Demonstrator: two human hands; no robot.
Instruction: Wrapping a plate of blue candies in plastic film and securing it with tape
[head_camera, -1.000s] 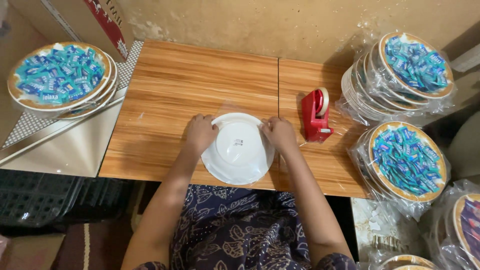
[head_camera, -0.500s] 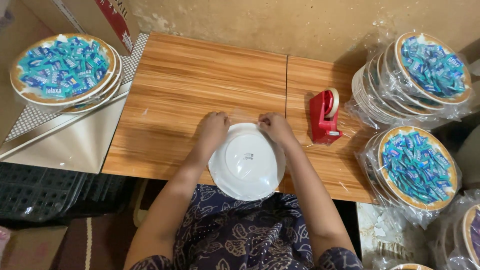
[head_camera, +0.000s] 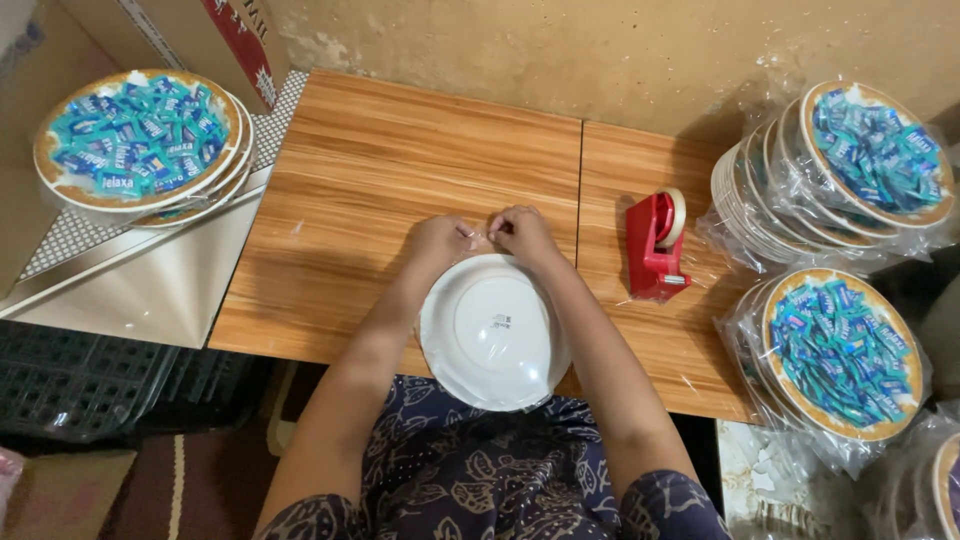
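A white plate (head_camera: 493, 332) lies upside down at the near edge of the wooden table (head_camera: 380, 170), covered in clear plastic wrap and overhanging my lap. My left hand (head_camera: 437, 245) and my right hand (head_camera: 523, 233) meet at the plate's far rim. Both pinch the clear wrap there between fingertips. A red tape dispenser (head_camera: 655, 243) stands on the table just right of my right hand.
Left of the table, a stack of plates (head_camera: 137, 142) filled with blue wrapped candies rests on a shiny surface. At the right, two wrapped stacks of candy-filled plates (head_camera: 862, 160) (head_camera: 838, 350) stand. A black crate (head_camera: 90, 385) sits low left.
My hands slid from the plate's left and right sides up to its far rim and came together. The plate has shifted toward me, past the table edge.
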